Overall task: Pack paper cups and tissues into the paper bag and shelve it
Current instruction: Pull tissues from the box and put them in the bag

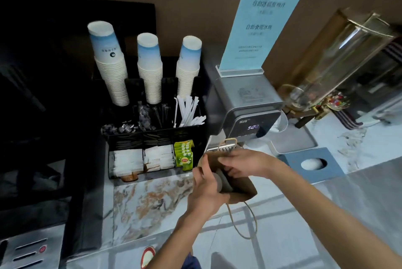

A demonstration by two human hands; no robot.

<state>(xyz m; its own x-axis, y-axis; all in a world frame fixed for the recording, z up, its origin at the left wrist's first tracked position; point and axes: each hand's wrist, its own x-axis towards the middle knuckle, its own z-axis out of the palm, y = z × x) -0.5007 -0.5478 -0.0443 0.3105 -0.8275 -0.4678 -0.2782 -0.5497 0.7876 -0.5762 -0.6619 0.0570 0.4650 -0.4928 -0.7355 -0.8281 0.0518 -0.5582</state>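
Both of my hands are at the paper bag (241,190), which stands open on the marble counter (148,201) just in front of the silver machine (245,103). My left hand (206,192) is curled around the bag's near-left edge, fingers wrapped over the rim and closed on it, holding the mouth open. My right hand (241,163) reaches in from three o'clock over the bag's mouth, its fingers bent down into the opening; they seem to press on a grey round shape (223,182) inside, but I cannot tell what that is or whether they truly grip it. One loop handle (228,143) stands up at the bag's far side, at twelve o'clock, and the other (243,223) hangs down toward me at six o'clock. At ten o'clock from the bag sits a black organiser (156,136) with three upside-down stacks of paper cups (150,68) at its back, wrapped straws (187,112), white packets (141,161) and green tea bags (185,155) in front. At three o'clock, near the bag, lies a blue tissue box (313,164) with a white tissue showing in its oval hole. A blue sign (263,27) stands on top of the machine.
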